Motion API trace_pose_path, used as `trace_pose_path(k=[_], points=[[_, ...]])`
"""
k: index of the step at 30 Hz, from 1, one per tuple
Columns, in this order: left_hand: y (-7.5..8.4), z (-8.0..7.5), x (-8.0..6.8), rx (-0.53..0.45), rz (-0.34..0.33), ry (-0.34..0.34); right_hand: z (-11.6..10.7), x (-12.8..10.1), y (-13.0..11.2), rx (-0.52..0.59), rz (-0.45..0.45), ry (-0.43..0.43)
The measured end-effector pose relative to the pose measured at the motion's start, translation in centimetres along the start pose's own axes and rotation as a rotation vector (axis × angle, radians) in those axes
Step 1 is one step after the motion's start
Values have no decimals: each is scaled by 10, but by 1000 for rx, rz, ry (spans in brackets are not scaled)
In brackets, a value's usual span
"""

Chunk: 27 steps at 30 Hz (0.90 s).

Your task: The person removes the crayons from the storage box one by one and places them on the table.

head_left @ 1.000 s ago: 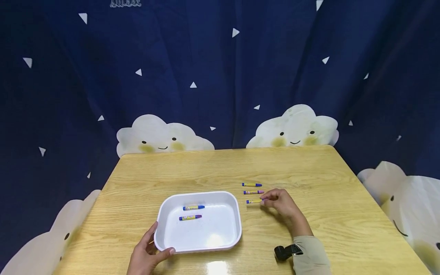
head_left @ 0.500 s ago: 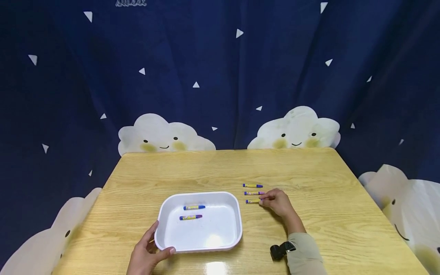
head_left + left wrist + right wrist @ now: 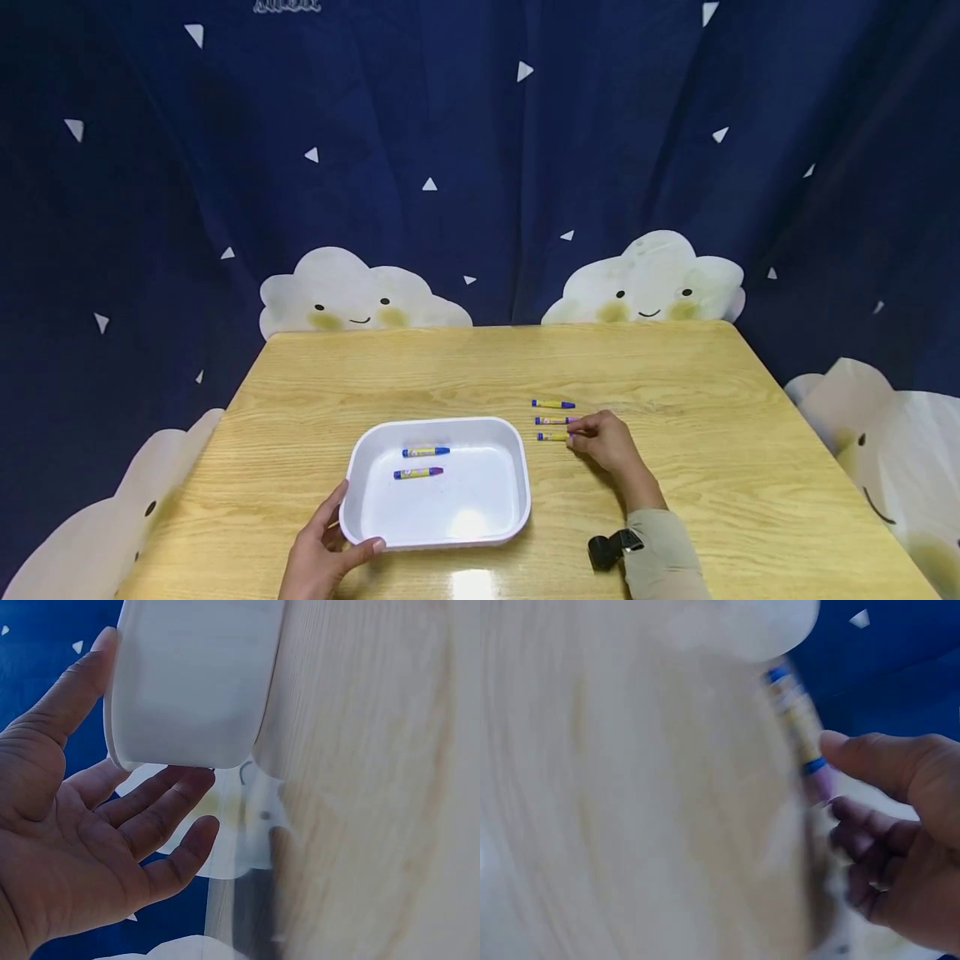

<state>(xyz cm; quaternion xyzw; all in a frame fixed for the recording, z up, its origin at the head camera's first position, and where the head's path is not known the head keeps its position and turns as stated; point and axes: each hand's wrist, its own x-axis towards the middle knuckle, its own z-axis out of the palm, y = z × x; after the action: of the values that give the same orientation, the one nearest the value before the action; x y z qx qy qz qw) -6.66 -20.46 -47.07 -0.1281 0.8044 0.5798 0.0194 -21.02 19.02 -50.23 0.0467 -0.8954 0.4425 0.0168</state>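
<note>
In the head view my left hand (image 3: 322,546) holds the near left corner of a white plastic tray (image 3: 517,433), thumb on the front rim and fingers along the side. A blue-tipped crayon (image 3: 426,452) and a purple-tipped crayon (image 3: 418,473) lie in the tray. My right hand (image 3: 611,446) is low over the table at the nearest of three crayons, its thumb and index finger parted around the tip. This crayon (image 3: 799,720) shows a purple tip, uncovered, in the right wrist view. Behind it lie a pink-tipped crayon (image 3: 551,421) and a dark-blue-tipped crayon (image 3: 552,404).
A wooden table (image 3: 420,367) carries everything. Beyond it hangs a dark blue curtain (image 3: 420,108) with white triangles and smiling clouds. A black strap-mounted device (image 3: 611,550) sits at my right wrist, by the sleeve (image 3: 663,550).
The nearest crayon has shifted slightly left and away, closer in line with the other two. My right hand moved a little left with it and its fingers have loosened. The left hand stays on the tray.
</note>
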Motion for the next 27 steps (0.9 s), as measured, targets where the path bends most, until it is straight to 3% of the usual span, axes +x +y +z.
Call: trace_pose_path(k=[4, 9, 23, 27], points=[[0, 0, -1, -6, -11, -2, -7, -11, -17, 86, 18, -41], [0, -1, -1, -1, -14, 3, -8, -14, -37, 133, -24, -81], [0, -1, -2, -2, -8, 8, 11, -13, -76, 210, -146, -138], [0, -1, -1, -1, -5, 9, 19, -13, -84, 238, -144, -147]])
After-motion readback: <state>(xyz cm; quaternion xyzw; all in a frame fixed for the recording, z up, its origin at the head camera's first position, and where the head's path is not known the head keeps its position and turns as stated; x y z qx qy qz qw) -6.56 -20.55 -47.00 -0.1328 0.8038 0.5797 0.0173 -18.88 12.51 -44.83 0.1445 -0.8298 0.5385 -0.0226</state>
